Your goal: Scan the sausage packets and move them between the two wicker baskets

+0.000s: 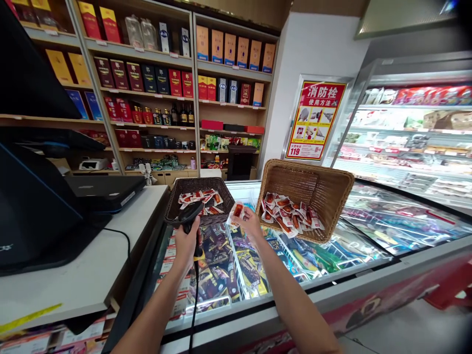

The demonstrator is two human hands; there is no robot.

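Note:
My left hand (186, 243) is wrapped round the handle of a black barcode scanner (191, 212), whose cable hangs down past my wrist. In my right hand (249, 223) is a small snack packet (238, 210), white-edged with a red-brown middle, pinched between thumb and fingers. Ahead of the scanner sits a dark brown wicker basket (170, 209) with several similar packets (199, 196) in it. To the right of my right hand, a larger tan wicker basket (332, 194) stands tilted, holding a pile of the same packets (289, 214).
Both baskets rest on the glass top of a chest freezer (254, 275) full of packaged goods. A counter (73, 290) with dark checkout equipment (37, 206) is at left. Behind stand shelves (147, 93) of boxes and bottles; a lit refrigerated display (413, 123) is at right.

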